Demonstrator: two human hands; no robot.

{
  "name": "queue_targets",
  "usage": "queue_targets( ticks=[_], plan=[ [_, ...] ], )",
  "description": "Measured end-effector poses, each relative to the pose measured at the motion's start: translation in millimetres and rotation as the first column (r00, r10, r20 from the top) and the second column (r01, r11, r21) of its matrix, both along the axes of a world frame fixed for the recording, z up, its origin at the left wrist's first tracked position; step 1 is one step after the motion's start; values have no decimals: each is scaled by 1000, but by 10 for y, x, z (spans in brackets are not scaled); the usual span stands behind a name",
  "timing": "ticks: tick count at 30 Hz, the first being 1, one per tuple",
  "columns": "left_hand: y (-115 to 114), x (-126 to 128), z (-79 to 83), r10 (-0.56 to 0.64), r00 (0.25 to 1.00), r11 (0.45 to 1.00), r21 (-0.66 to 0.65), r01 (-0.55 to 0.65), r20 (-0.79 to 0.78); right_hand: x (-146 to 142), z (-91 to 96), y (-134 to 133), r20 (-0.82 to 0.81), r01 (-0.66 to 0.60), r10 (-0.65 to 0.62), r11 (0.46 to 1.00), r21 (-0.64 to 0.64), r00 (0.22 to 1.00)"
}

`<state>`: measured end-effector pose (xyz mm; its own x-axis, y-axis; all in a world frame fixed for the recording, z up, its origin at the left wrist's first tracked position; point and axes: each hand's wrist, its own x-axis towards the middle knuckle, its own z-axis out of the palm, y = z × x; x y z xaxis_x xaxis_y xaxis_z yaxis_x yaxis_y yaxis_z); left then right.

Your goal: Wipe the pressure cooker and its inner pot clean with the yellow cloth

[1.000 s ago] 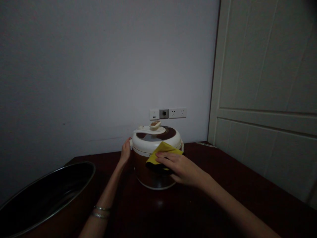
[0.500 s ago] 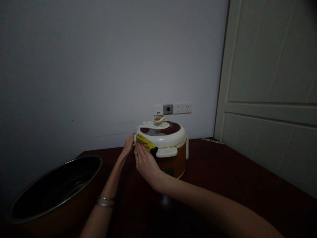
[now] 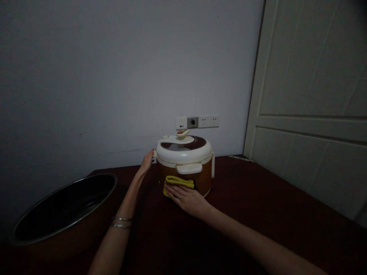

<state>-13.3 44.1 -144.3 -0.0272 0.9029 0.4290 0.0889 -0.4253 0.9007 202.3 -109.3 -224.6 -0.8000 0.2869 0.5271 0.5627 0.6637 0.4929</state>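
A brown and white electric cooker (image 3: 197, 156) with a cream lid stands on the dark red table (image 3: 258, 214) near the wall. My left hand (image 3: 147, 161) rests against the cooker's left side, fingers together. My right hand (image 3: 186, 198) presses a folded yellow cloth (image 3: 177, 181) against the lower front of the cooker's brown body, just under the cream front handle.
A large dark metal basin (image 3: 61, 208) sits at the left of the table. A strip of wall sockets (image 3: 197, 122) is behind the cooker. A white panelled door (image 3: 312, 103) stands at the right, along the table's edge.
My right hand has carried the yellow cloth from the lid's left rim down to the lower front of the cooker. The left hand stays on the left side.
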Motion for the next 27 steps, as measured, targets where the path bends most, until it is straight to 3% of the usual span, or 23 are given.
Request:
queue_targets(
  ticks=[3,6,10,12,15,18,20,22,25,27],
  plan=[
    [-12,10,5,15,1000,1000,-7,-15,1,349,-200,-108,59,-16,20,998,-58,998],
    [-21,25,12,13,1000,1000,-11,-13,7,719,-249,-129,45,33,-31,998,-49,999],
    [-24,46,12,15,1000,1000,-15,-15,20,1085,-139,7,-181,116,-118,993,-20,976],
    [-24,56,13,26,999,1000,-18,-26,26,1141,-110,81,-386,128,-151,988,-84,910],
    [-22,71,16,39,999,999,-17,-38,37,1050,-212,101,-678,84,-271,952,-296,683],
    [-16,87,16,48,998,999,-19,-47,48,823,-458,-13,-769,-10,-385,892,-453,511],
    [-17,94,14,49,997,999,-19,-48,53,643,-617,-133,-764,-36,-413,869,-493,495],
    [-23,98,13,44,998,999,-16,-43,53,475,-700,-239,-740,-33,-397,870,-491,543],
    [-30,94,10,41,998,999,-16,-40,49,307,-633,-279,-712,9,-342,904,-427,613],
    [-23,86,8,43,998,999,-18,-42,45,281,-499,-210,-729,43,-319,928,-370,606]
  ],
)
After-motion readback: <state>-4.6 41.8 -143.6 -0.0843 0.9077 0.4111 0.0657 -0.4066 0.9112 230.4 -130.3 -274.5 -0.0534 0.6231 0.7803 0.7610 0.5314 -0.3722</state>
